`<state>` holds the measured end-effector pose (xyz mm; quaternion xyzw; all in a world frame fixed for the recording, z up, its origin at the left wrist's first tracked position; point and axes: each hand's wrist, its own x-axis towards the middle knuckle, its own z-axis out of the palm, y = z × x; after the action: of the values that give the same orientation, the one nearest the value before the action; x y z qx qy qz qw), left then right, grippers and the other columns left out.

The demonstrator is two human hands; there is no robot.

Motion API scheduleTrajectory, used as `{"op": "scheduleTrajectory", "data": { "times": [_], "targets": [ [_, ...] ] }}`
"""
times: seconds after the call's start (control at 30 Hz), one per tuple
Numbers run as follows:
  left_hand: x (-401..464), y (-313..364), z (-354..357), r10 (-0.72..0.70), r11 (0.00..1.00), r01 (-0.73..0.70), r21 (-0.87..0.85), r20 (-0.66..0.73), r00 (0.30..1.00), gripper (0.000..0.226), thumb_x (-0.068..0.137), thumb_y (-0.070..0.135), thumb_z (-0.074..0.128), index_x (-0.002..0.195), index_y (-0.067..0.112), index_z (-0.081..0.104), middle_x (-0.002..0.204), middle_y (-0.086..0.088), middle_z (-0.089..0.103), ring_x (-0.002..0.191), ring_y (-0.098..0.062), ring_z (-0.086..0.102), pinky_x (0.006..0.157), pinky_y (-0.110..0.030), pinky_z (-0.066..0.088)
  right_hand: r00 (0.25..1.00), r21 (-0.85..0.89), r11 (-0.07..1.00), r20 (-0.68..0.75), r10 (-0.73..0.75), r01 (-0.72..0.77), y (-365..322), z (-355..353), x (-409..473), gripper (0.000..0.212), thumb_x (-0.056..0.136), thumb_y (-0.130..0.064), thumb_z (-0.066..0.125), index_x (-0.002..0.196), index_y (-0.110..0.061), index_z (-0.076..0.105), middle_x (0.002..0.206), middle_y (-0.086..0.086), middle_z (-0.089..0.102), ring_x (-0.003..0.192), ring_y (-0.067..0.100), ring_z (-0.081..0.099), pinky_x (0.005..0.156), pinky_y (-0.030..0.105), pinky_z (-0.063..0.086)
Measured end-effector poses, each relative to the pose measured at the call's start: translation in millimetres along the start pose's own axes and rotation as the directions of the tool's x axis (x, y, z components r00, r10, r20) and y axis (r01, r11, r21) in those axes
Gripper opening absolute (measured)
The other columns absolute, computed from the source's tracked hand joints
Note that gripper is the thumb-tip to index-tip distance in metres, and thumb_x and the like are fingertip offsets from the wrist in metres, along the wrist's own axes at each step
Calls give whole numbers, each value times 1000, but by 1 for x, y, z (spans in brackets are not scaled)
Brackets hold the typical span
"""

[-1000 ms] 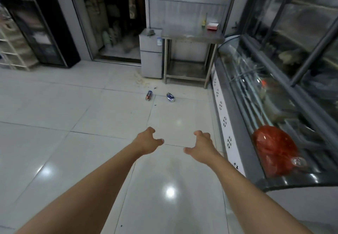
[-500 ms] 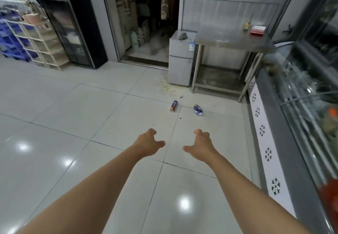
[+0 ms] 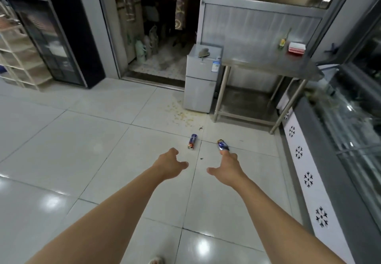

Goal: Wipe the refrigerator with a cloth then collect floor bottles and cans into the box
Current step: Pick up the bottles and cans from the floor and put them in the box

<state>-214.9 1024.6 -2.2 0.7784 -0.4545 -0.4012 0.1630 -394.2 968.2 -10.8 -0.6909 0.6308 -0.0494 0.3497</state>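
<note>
Two drink cans lie on the white tiled floor ahead of me: a blue and red can on the left and a blue can on the right. My left hand and my right hand are stretched out in front, both empty with loosely curled fingers. The right hand's fingertips overlap the blue can in view, still well short of it. A small silver refrigerator stands beyond, with a grey cloth lying on its top. No box is in view.
A steel table with a red and white pack stands right of the refrigerator. A glass display freezer runs along the right side. An open doorway is behind, a black cabinet and cream shelves at left. Crumbs litter the floor by the refrigerator.
The view has swung left and moved forward toward the refrigerator and cans; the display freezer has slid to the right edge. Both hands stay stretched out and empty.
</note>
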Motion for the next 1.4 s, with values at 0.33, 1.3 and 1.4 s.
{"op": "scheduleTrajectory", "data": {
  "times": [0.33, 1.3, 1.4],
  "targets": [
    [181, 75, -47, 57, 994, -68, 84, 129, 990, 55, 87, 39, 58, 132, 15, 39, 124, -10, 54, 107, -25, 52, 88, -32, 42, 991, 113, 988, -63, 116, -109, -30, -51, 157, 78, 81, -32, 70, 143, -14, 28, 143, 10, 25, 127, 28, 41, 103, 39, 42],
    [689, 246, 24, -31, 961, -70, 266, 359, 933, 55, 87, 35, 57, 134, 14, 38, 125, -9, 54, 90, -17, 50, 73, -26, 38, 921, 122, 913, 81, 381, -389, 55, -115, 654, 72, 80, -25, 69, 139, -11, 29, 134, 12, 36, 124, 27, 42, 95, 33, 44],
    [737, 239, 50, -48, 957, -63, 282, 371, 927, 56, 85, 37, 59, 134, 16, 39, 130, -10, 52, 108, -24, 51, 77, -28, 37, 900, 115, 893, 88, 428, -436, 80, -96, 693, 73, 80, -24, 69, 140, -11, 29, 135, 12, 36, 124, 27, 43, 95, 34, 45]
  ]
}}
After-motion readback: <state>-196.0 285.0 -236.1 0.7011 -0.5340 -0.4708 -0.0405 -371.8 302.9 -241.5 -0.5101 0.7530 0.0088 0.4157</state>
